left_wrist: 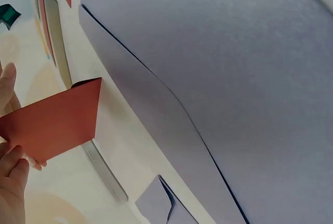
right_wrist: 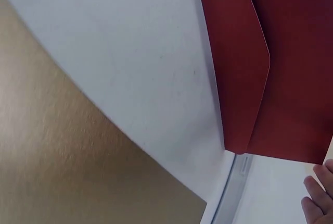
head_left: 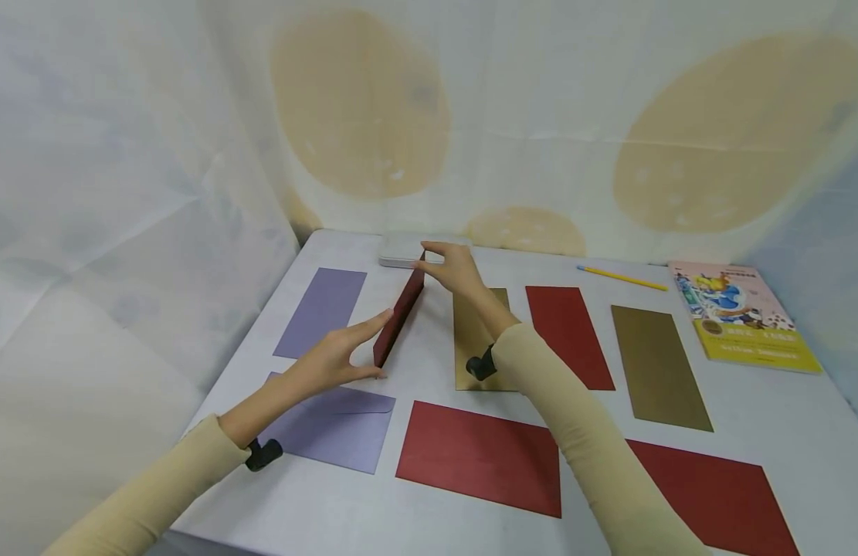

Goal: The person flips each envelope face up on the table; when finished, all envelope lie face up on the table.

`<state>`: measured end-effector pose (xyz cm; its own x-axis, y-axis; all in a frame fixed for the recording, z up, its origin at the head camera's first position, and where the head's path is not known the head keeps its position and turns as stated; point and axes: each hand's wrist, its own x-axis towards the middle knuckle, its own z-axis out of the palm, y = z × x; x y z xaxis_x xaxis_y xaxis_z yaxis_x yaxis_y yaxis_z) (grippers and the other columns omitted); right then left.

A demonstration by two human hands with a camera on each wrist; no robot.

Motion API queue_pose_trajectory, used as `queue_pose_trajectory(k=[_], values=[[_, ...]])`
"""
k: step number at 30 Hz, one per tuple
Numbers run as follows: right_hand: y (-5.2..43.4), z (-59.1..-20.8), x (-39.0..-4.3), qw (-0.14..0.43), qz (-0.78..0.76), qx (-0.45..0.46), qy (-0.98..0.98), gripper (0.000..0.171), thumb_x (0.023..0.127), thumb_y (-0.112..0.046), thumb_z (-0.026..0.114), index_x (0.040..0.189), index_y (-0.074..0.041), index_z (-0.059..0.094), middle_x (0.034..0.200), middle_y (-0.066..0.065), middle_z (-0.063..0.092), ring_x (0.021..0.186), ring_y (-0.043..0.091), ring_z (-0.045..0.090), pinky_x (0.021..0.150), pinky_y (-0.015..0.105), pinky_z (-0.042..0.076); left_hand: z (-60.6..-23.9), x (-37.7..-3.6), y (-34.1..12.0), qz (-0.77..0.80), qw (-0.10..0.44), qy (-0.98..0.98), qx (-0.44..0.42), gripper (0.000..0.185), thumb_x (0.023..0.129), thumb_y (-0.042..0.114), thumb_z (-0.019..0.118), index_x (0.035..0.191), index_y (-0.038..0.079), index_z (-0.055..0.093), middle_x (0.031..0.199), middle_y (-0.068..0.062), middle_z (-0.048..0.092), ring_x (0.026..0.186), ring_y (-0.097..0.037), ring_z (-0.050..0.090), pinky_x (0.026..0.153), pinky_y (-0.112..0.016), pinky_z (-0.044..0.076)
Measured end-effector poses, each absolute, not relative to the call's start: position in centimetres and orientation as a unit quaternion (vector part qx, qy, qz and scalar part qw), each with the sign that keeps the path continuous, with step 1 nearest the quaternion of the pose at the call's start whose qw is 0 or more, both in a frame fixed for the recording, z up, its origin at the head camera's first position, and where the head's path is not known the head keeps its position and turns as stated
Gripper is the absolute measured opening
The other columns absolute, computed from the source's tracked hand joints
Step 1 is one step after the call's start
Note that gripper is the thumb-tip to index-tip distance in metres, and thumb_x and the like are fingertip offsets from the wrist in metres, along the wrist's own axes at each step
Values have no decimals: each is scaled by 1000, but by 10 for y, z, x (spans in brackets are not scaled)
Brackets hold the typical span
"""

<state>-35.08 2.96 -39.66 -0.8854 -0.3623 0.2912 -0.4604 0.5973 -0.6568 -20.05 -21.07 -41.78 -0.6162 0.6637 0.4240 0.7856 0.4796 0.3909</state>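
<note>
Right hand [head_left: 458,270]: we pinch upright red envelope [head_left: 401,315], far end | left hand [head_left: 330,360]: near end, whether clamped we can't tell

Soft, even light fills my head view, leaving the white curtain [head_left: 144,208] pale and slightly hazy. A faint shadow lies on the counter [head_left: 429,363] beside the upright red envelope [head_left: 399,320]. My left wrist view is dimmer, the lavender envelope [left_wrist: 218,52] greyish. In my right wrist view, the gold envelope [right_wrist: 78,146] catches a pale sheen, its edge bowed by lens distortion.
</note>
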Motion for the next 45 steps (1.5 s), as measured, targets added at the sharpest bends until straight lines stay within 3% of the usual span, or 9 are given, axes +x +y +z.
queue_pose_trajectory(k=[7, 12, 14, 18, 20, 22, 25, 40, 45], values=[[26, -401, -352, 59, 393, 226, -889, 53, 91, -36, 67, 135, -9, 58, 134, 8, 57, 127, 25, 50, 102, 38, 41, -422, -204, -215, -302, 99, -858, -404, 78, 78, 8, 81, 144, -1, 42, 148, -15, 40, 130, -28, 45, 96, -40, 46], [28, -403, -350, 45, 398, 227, -888, 57, 91, -40, 66, 140, -14, 52, 139, 10, 52, 99, 17, 60, 97, 36, 43, -425, -206, -221, -299, 116, -859, -398, 78, 77, 6, 81, 144, -2, 41, 146, -17, 43, 128, -30, 48, 95, -40, 46], [30, -403, -349, 37, 406, 233, -883, 59, 91, -41, 66, 142, -14, 50, 130, 15, 59, 68, 13, 52, 85, 34, 47, -426, -206, -222, -296, 120, -862, -393, 79, 77, 6, 81, 144, -3, 40, 145, -17, 43, 127, -31, 48, 95, -40, 46], [33, -407, -346, 29, 410, 240, -880, 60, 91, -40, 66, 143, -15, 49, 124, 19, 62, 49, 13, 23, 62, 31, 40, -428, -204, -226, -285, 121, -876, -371, 84, 78, 8, 81, 148, 0, 35, 144, -17, 45, 124, -31, 51, 92, -41, 48], [35, -411, -345, 24, 403, 241, -883, 59, 91, -39, 66, 142, -15, 49, 131, 16, 58, 54, 11, 42, 64, 31, 41, -429, -203, -229, -283, 125, -882, -356, 87, 77, 9, 81, 149, 1, 33, 142, -16, 46, 122, -31, 53, 91, -41, 49], [36, -415, -344, 13, 394, 246, -885, 59, 92, -37, 66, 143, -14, 49, 141, 11, 50, 82, 15, 61, 77, 31, 46, -431, -203, -231, -285, 129, -886, -343, 89, 76, 10, 83, 149, 2, 33, 141, -17, 47, 120, -32, 54, 90, -42, 50], [38, -420, -341, -18, 382, 259, -887, 58, 92, -34, 66, 143, -11, 48, 141, 8, 50, 130, 22, 46, 100, 37, 41, -433, -203, -235, -297, 134, -888, -325, 88, 74, 9, 84, 148, 1, 36, 139, -18, 48, 118, -34, 56, 87, -44, 51], [47, -438, -331, -124, 293, 334, -887, 50, 93, -28, 65, 138, -10, 55, 135, 9, 56, 125, 21, 50, 99, 35, 40, -445, -208, -246, -356, 105, -900, -229, 87, 72, 17, 86, 146, 4, 41, 136, -22, 51, 119, -34, 55, 88, -43, 50], [47, -438, -330, -127, 280, 342, -888, 50, 92, -28, 66, 139, -12, 54, 115, 8, 66, 94, 15, 52, 78, 28, 40, -447, -209, -246, -355, 92, -905, -214, 86, 70, 17, 87, 143, 4, 45, 136, -19, 52, 116, -33, 57, 87, -42, 50]])
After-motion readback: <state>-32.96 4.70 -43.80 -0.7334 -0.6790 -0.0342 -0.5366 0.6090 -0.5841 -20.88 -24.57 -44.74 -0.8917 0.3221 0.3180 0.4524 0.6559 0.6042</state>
